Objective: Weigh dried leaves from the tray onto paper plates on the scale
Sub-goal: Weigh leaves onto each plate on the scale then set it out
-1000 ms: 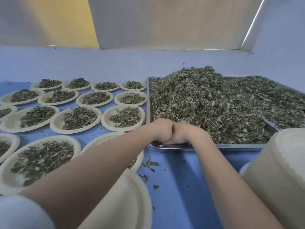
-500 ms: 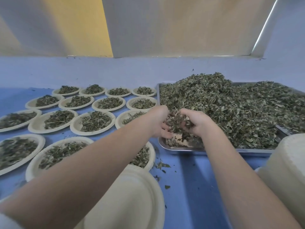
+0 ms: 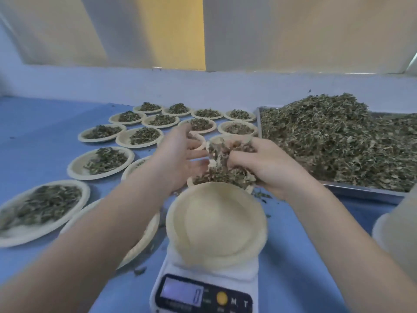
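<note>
A blue table surface (image 3: 45,123) was seen, spread out to the left of the hands and beneath them. Beyond the hands, a pale bluish ledge (image 3: 203,86) was run along the table's far edge. Above it, off-white wall panels (image 3: 304,32) were set, with a yellow strip (image 3: 173,30) between them. The room was lit softly and evenly.

Blue tabletop (image 3: 45,123); perhaps curtains (image 3: 293,32) behind.

Shiny metal tray (image 3: 361,192); matt paper plate (image 3: 216,222).
</note>
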{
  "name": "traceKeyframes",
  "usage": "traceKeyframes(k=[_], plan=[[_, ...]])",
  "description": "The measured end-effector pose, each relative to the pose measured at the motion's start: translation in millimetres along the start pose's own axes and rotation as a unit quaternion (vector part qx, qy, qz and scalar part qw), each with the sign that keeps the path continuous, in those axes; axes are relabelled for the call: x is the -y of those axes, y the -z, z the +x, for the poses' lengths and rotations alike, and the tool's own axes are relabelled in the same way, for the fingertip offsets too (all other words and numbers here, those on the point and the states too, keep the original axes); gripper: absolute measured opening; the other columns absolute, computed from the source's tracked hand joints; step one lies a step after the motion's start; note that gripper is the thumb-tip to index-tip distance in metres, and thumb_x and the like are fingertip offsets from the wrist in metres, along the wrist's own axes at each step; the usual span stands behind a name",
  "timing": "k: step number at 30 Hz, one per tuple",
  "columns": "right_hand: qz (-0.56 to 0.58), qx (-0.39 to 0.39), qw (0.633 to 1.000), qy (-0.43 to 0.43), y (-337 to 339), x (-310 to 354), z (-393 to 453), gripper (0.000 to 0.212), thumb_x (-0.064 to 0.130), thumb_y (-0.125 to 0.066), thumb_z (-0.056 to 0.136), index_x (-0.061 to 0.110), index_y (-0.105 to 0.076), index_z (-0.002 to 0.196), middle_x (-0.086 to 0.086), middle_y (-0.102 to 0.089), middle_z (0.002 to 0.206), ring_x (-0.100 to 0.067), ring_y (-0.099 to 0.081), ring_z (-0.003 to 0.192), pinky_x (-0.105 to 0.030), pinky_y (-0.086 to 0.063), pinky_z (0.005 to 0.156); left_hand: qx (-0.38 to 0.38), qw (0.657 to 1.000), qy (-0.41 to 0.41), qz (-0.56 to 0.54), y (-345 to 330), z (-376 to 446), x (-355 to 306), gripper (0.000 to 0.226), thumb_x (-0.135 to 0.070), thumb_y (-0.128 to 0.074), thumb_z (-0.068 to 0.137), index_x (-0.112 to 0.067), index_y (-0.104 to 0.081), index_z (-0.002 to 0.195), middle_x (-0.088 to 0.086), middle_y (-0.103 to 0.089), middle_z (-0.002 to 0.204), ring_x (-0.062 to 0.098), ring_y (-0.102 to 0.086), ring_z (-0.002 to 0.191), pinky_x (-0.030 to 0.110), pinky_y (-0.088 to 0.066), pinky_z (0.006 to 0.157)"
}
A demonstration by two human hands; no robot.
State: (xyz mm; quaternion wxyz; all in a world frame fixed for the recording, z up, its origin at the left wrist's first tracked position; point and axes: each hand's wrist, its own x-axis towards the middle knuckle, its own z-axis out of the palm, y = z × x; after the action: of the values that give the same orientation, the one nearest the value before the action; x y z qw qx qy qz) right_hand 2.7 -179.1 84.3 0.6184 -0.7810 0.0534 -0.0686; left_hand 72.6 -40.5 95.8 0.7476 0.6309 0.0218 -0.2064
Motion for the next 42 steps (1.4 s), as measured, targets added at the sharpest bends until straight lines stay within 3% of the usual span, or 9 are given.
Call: traceKeyframes(k=[2, 4, 6, 13, 19, 30, 34, 39, 42], plan=[[-0.230, 0.064, 0.970, 0.055, -10.7, -1.3, -17.0, 0.031, 0.031, -0.072, 0.073, 0.038, -0.065, 0.102, 0.026, -0.064, 0.089, 0.004, -0.059, 0.083, -0.010, -0.046, 0.065, -0.037, 0.998, -0.045, 0.017, 27.0, -16.6, 7.1, 0.045, -0.041, -0.039, 0.099, -0.003, -0.053, 0.119, 0.020, -0.061, 0.114, 0.033, -0.062, 0.097, 0.039, -0.052, 0.082], [-0.437, 0.165, 0.882, 0.065, -15.7, -1.9, -28.9, 0.065, 0.060, -0.071, 0.069, 0.052, -0.046, 0.128, 0.035, -0.048, 0.120, 0.006, -0.045, 0.111, -0.012, -0.037, 0.084, -0.059, 0.995, -0.082, 0.023, 46.2, -33.0, 18.2, 0.040, -0.042, -0.039, 0.099, -0.008, -0.055, 0.113, 0.016, -0.063, 0.113, 0.030, -0.063, 0.098, 0.037, -0.052, 0.081], [-0.496, 0.202, 0.842, 0.062, -15.2, -0.6, -35.9, 0.084, 0.077, -0.056, 0.063, 0.054, -0.031, 0.140, 0.030, -0.033, 0.144, 0.000, -0.034, 0.131, -0.021, -0.029, 0.099, -0.080, 0.990, -0.115, 0.025, 56.9, -44.7, 32.5, 0.037, -0.040, -0.039, 0.099, -0.010, -0.057, 0.110, 0.013, -0.063, 0.115, 0.027, -0.062, 0.100, 0.034, -0.051, 0.082], [-0.376, 0.090, 0.911, 0.146, -5.8, -21.7, -44.5, 0.067, 0.068, -0.023, 0.081, 0.046, -0.033, 0.143, 0.026, -0.028, 0.150, 0.018, -0.017, 0.127, -0.002, -0.012, 0.096, -0.128, 0.954, -0.266, 0.057, 64.6, -57.3, 80.4, 0.025, -0.033, -0.036, 0.102, -0.025, -0.055, 0.115, -0.006, -0.061, 0.120, 0.012, -0.060, 0.107, 0.034, -0.048, 0.095], [-0.321, -0.015, 0.930, 0.177, -10.6, -63.6, -47.9, 0.058, 0.063, -0.023, 0.088, 0.047, -0.025, 0.144, 0.013, -0.017, 0.158, -0.002, -0.006, 0.145, -0.040, -0.007, 0.120, -0.116, 0.924, -0.358, 0.073, 60.7, -55.2, 105.3, 0.028, -0.045, -0.033, 0.092, -0.042, -0.054, 0.111, -0.021, -0.060, 0.118, -0.002, -0.057, 0.109, 0.031, -0.046, 0.098], [-0.292, -0.030, 0.938, 0.182, -10.8, -78.3, -47.5, 0.055, 0.066, -0.023, 0.090, 0.050, -0.029, 0.142, 0.015, -0.021, 0.156, -0.001, -0.008, 0.145, -0.047, -0.010, 0.119, -0.125, 0.899, -0.408, 0.104, 66.1, -51.6, 124.1, 0.042, -0.039, -0.036, 0.094, -0.023, -0.053, 0.129, -0.013, -0.059, 0.127, 0.008, -0.057, 0.116, 0.045, -0.045, 0.100], [-0.279, -0.033, 0.941, 0.188, -12.6, -74.1, -51.2, 0.054, 0.063, -0.025, 0.090, 0.048, -0.032, 0.141, 0.016, -0.025, 0.154, 0.002, -0.012, 0.143, -0.042, -0.010, 0.119, -0.120, 0.893, -0.423, 0.100, 71.3, -51.1, 127.6, 0.039, -0.043, -0.037, 0.093, -0.029, -0.053, 0.126, -0.016, -0.060, 0.123, 0.008, -0.059, 0.111, 0.046, -0.046, 0.097], [-0.219, -0.076, 0.957, 0.171, -5.0, -67.4, -49.0, 0.056, 0.060, -0.030, 0.090, 0.040, -0.041, 0.141, 0.025, -0.037, 0.139, 0.014, -0.026, 0.128, -0.005, -0.016, 0.101, -0.105, 0.894, -0.426, 0.093, 72.8, -47.8, 130.3, 0.040, -0.049, -0.038, 0.089, -0.034, -0.054, 0.122, -0.020, -0.060, 0.122, 0.006, -0.059, 0.110, 0.042, -0.048, 0.096], [-0.259, -0.172, 0.941, 0.134, 18.4, -68.0, -22.6, 0.047, 0.045, -0.038, 0.099, 0.027, -0.041, 0.143, 0.010, -0.047, 0.140, -0.003, -0.041, 0.125, -0.016, -0.029, 0.096, -0.094, 0.904, -0.408, 0.084, 69.3, -40.6, 119.8, 0.036, -0.041, -0.040, 0.091, -0.034, -0.055, 0.122, -0.021, -0.061, 0.121, 0.004, -0.058, 0.112, 0.040, -0.047, 0.098]])
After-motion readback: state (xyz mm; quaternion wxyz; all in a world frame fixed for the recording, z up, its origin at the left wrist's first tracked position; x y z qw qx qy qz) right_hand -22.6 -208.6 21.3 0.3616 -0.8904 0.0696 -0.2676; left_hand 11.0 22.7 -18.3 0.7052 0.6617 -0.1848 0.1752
